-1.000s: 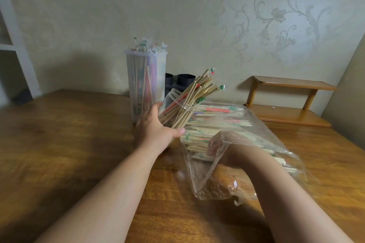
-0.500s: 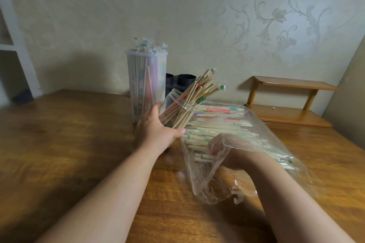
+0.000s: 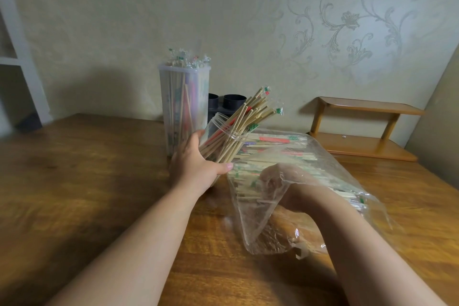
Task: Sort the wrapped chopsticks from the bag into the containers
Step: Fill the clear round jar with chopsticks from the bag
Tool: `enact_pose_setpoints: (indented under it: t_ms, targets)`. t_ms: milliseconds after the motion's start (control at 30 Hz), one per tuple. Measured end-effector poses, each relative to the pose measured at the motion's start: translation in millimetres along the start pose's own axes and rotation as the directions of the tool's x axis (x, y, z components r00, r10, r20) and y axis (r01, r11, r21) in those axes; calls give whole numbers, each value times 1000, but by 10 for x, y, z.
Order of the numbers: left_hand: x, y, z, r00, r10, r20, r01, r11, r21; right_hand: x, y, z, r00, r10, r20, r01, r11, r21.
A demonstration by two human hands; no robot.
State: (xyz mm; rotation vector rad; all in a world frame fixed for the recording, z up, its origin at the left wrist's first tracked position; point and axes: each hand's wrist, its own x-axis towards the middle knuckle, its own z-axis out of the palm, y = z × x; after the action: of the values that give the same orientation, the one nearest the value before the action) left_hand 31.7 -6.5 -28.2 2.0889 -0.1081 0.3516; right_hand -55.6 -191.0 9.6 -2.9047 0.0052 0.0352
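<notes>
Wooden table (image 3: 87, 169), one. Clear plastic bag (image 3: 260, 231) lying on it, full of wrapped chopsticks (image 3: 273, 149). Right hand (image 3: 280, 181) inside the bag mouth among them, its grip blurred by the plastic and not readable. Left hand (image 3: 196, 169) wrapped round a tilted clear jar (image 3: 223, 129) of chopsticks just left of the bag. Tall container (image 3: 183, 107) behind, upright and packed. Two black cups (image 3: 233, 102) by the wall.
</notes>
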Motion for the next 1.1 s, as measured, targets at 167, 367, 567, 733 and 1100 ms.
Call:
enact_pose_setpoints:
  t_ms: [167, 367, 567, 733, 1100]
  targets:
    - [-1, 14, -10, 1000, -6, 5, 6, 1000, 8, 39, -25, 46, 999, -8, -35, 13, 990, 144]
    - [5, 31, -11, 1000, -8, 16, 8, 1000, 5, -14, -97, -68, 992, -42, -119, 50, 996, 68]
    - [0, 53, -26, 1000, -18, 22, 18, 1000, 20, -134, -204, -155, 982, -49, -185, 9, 977, -214]
    - [-10, 71, -32, 999, -23, 28, 22, 1000, 21, -173, -248, -176, 940, -125, -317, 36, 962, -272]
    - [-55, 88, -50, 999, -17, 39, 17, 1000, -9, -352, -222, -425, 744, -396, -538, 72, 848, -525]
